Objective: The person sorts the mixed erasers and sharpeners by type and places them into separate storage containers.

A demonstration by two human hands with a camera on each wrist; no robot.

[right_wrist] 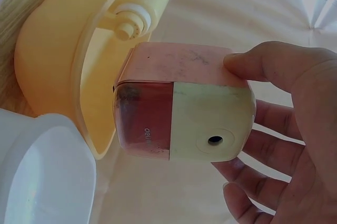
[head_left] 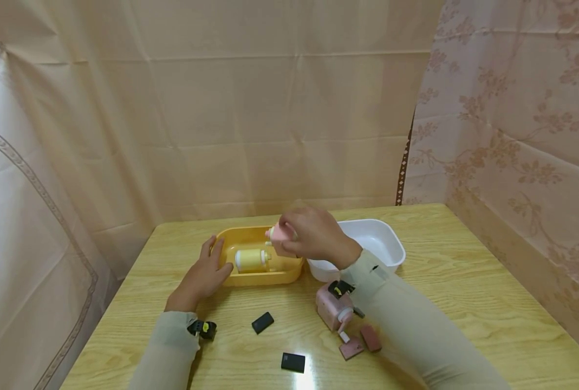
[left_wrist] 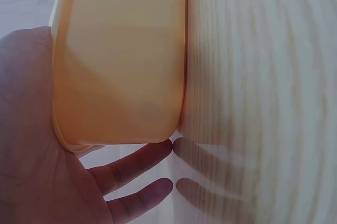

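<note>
Sharpeners are the business on this wooden table: nearest the person lie two black blocks, one at the front edge and one a little further in, with two small pink pieces side by side just right of them. Behind those pieces stands a pink sharpener with a crank, partly covered by the right sleeve. Further in, the left hand rests on the table against the left end of the yellow tub; its fingers are straight and slightly spread, the palm flat on the tub's outer wall, fingertips down by its lower edge, curled round nothing. Inside the tub lies a yellow sharpener on its side. Above the tub's right part the right hand holds a second pink sharpener in the air, clear of the tub; the thumb presses its pink top and the other fingers curl under its cream face, which has a pencil hole, beside a dark red drawer. Just right of the tub, close against it, stands a white tub. Beyond the table hang beige curtains.
</note>
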